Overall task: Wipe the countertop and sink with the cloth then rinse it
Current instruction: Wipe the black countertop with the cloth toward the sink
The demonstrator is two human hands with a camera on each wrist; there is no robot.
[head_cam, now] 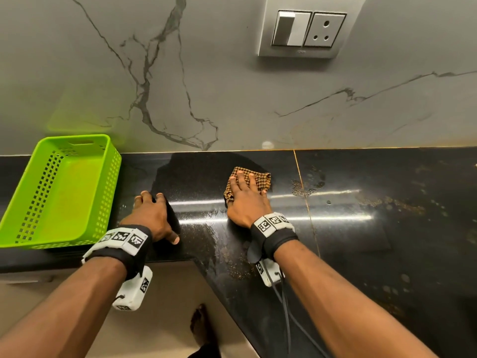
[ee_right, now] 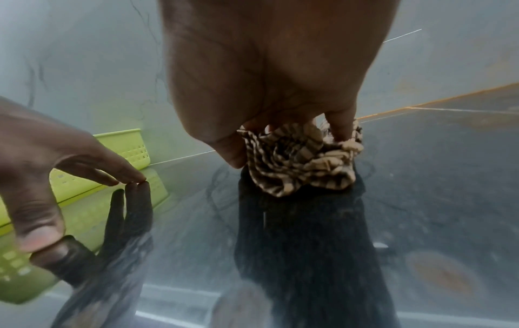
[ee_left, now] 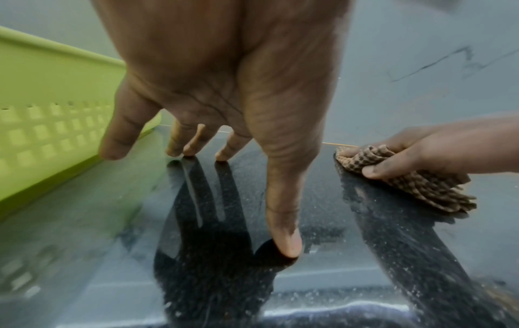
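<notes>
On the black bench [head_cam: 361, 215], near its back edge, my right hand [head_cam: 246, 200] presses down on the cloth [head_cam: 254, 180], a brown checked one that is bunched up under the fingers. From the right wrist view I see the thumb and the fingers curled round the folds, so this grip is grasping the cloth and holds it against the bench. My left hand [head_cam: 152, 215] stands to the left of it, well apart from the cloth, and only the fingertips [ee_left: 286, 244] and thumb touch the surface; the fingers are spread and nearly straight, so this grip is released and holds nothing. A green basket [head_cam: 108, 182] with holes in its walls stands just beside the left hand, against the marble wall [head_cam: 232, 99]. To the right of the cloth the bench shows pale stains and spots. On the wall above there is a switch plate [head_cam: 308, 27].
</notes>
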